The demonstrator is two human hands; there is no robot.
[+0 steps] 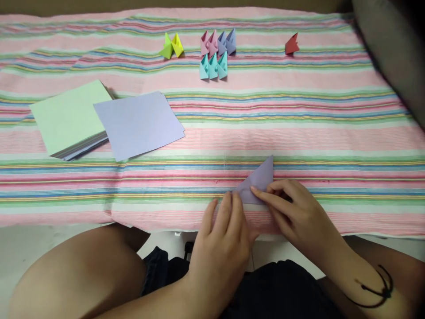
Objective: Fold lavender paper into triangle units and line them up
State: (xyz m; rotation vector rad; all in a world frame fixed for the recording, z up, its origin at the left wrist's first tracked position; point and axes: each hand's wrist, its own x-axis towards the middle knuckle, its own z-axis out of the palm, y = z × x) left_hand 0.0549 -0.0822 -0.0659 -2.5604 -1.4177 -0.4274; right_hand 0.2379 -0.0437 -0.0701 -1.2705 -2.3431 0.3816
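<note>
The lavender folded paper triangle (260, 177) sits just off centre toward 4 o'clock, with a fingertip of the right hand (297, 210) on its face and left hand (226, 246) fingers at its 8 o'clock corner, probably keeping it flat on the striped cotton-looking cloth (299, 137). Can't tell if either grip's clamped tbh. Pink, lavender and turquoise pointed paper pieces (213, 66) at its 11 o'clock look colour-sorted. No brands, labels or readable writing.

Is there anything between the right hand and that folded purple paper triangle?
No, nothing visible: the right hand touches the folded purple paper triangle directly, and the left hand is at its lower left corner.
</note>
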